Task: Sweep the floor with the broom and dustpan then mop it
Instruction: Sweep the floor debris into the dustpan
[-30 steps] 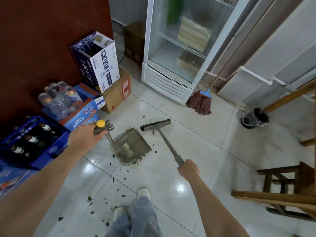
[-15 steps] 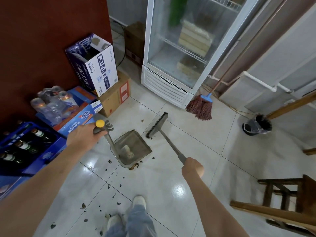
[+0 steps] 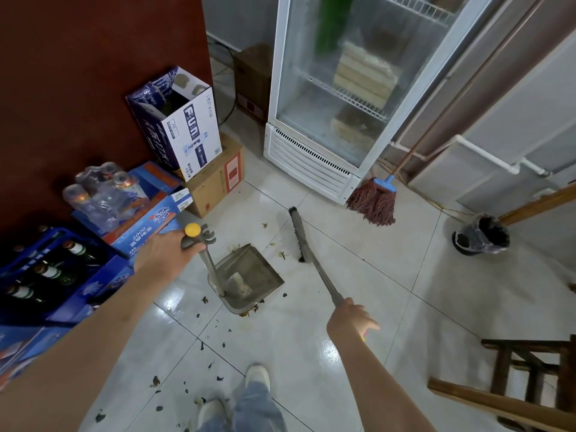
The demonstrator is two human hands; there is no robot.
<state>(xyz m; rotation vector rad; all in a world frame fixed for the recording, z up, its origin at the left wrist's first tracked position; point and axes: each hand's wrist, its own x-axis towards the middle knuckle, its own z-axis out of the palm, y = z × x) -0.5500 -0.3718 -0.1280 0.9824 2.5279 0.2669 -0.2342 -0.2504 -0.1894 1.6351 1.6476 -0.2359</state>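
Note:
My left hand (image 3: 165, 257) grips the yellow-capped top of the grey dustpan's upright handle. The dustpan (image 3: 252, 272) stands on the white tiled floor with a pale lump of rubbish inside it. My right hand (image 3: 350, 321) holds the broom's handle low at the right. The broom head (image 3: 298, 233) rests on the floor just right of the dustpan's mouth, turned nearly lengthways away from me. Small scraps lie between broom and pan, and dark bits of litter (image 3: 215, 347) dot the tiles near my shoes. A red string mop (image 3: 374, 199) leans by the fridge.
A glass-door fridge (image 3: 339, 98) stands ahead. Cardboard boxes (image 3: 187, 132), shrink-wrapped bottles and a blue bottle crate (image 3: 50, 275) line the brown wall at left. A small lined bin (image 3: 481, 235) sits at right, and a wooden stool (image 3: 530, 378) stands low right.
The broom head has swung from crosswise behind the dustpan to nearly lengthways at its right and moved farther off. My left hand and the dustpan have stayed put.

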